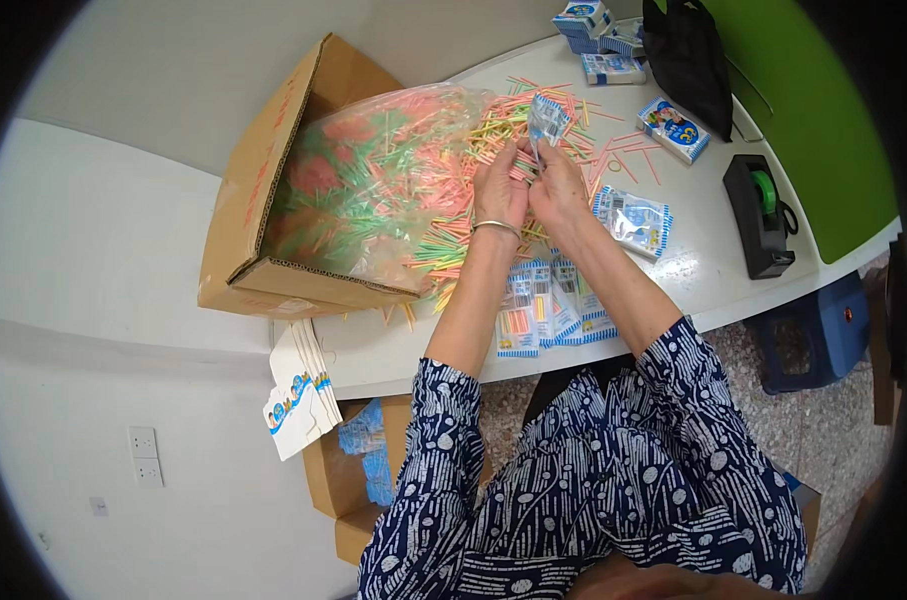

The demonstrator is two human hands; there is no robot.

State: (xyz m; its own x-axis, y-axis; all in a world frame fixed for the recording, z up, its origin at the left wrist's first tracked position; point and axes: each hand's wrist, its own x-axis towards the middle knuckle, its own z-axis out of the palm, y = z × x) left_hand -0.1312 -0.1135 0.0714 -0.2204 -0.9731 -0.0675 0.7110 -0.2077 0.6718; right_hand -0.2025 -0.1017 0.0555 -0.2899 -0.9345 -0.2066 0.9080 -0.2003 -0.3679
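Note:
Both of my hands meet above the heap of thin pastel sticks (pixel 448 235) on the table. My left hand (pixel 500 190), with a bangle at the wrist, is closed around a small bunch of pink and green sticks (pixel 521 170). Close beside it, my right hand (pixel 559 187) pinches a clear plastic packet (pixel 547 118) with blue print, which stands up above the fingers. Whether any sticks are inside that packet is hard to see. Several filled packets (pixel 518 318) lie by the table's near edge, below my forearms. Another pile of clear packets (pixel 633 220) rests right of my right wrist.
A tipped cardboard box (pixel 258 190) with a plastic bag of sticks (pixel 373 180) opens toward my hands. At right are a tape dispenser (pixel 756 220), a small printed box (pixel 673 130) and a black bag (pixel 688 65). Folded cartons (pixel 303 395) overhang the near left edge; a blue stool (pixel 818 335) stands below.

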